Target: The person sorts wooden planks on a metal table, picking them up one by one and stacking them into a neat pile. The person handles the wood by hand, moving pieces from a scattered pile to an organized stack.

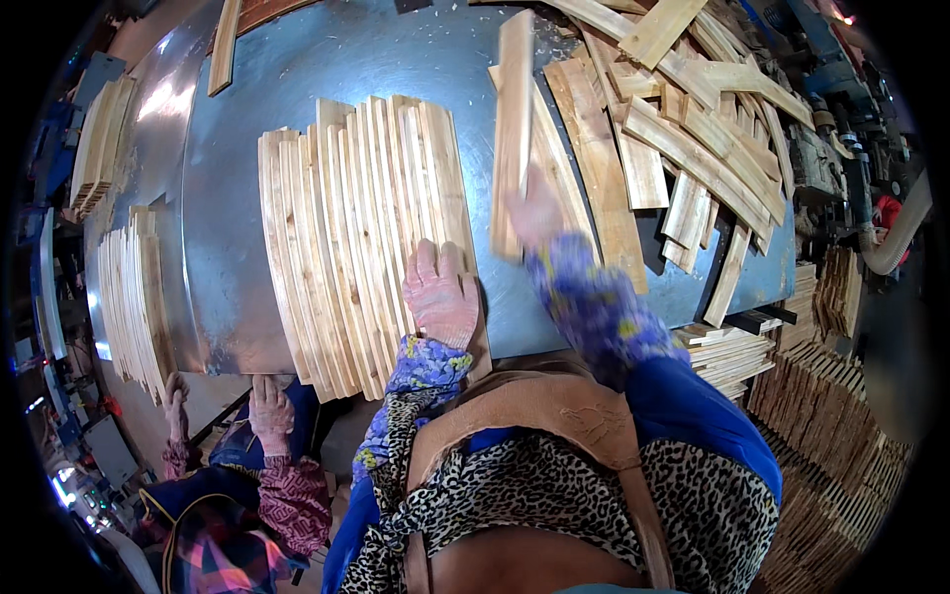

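My left hand point(442, 299), in a pale work glove, lies with its fingers stretched out over the near right end of a row of wooden slats point(348, 228). The slats stand tightly side by side on the metal table point(233, 178). To the right, my right hand point(537, 210) grips a wooden board point(513, 119) along its right edge, the board pointing away from me. This hand and board are slightly smeared by motion. Close beside them, partly covered, a second board point(561, 163) lies slanted on the table.
A jumbled heap of boards point(703, 148) covers the table's far right. Stacked wood point(831, 436) stands at the lower right, with machinery point(831, 158) beyond. At the left, a co-worker's hands point(269, 416) are near another slat bundle point(134, 302). More slats point(102, 144) lie at the far left.
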A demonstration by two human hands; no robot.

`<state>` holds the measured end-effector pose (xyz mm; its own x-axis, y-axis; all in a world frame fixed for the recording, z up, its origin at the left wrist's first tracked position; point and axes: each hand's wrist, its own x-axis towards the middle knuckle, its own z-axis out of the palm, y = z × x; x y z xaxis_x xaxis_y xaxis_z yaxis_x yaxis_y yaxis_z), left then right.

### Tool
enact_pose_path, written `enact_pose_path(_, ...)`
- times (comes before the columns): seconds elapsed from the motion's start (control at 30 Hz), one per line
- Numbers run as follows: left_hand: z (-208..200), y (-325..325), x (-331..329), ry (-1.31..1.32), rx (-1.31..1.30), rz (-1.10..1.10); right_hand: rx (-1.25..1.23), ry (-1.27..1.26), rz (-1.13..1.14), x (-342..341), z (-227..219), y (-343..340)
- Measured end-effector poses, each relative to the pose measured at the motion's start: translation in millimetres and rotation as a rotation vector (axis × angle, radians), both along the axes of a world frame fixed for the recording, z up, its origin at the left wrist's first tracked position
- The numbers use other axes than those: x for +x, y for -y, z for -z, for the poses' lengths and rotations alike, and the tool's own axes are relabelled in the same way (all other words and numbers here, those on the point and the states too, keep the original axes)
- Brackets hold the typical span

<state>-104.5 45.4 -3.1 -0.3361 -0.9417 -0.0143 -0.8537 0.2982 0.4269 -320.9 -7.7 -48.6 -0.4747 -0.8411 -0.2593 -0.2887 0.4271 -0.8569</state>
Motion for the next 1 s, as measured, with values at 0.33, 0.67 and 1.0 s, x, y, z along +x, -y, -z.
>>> enact_pose_path(0.33, 17, 2, -45, 0.433, 0.043, 0.663, 0.168, -0.957, -0.250, -47, -1, -73)
enact_pose_path(0.67, 15, 15, -99, -0.459, 0.553, 0.016, 0.198, -0.051, -0.037, -121, -31, -66)
enact_pose_path(1.0, 74, 36, -79, -0.938, 0.933, -0.367, 0.497, -0.854, -0.275, -125, -37, -100)
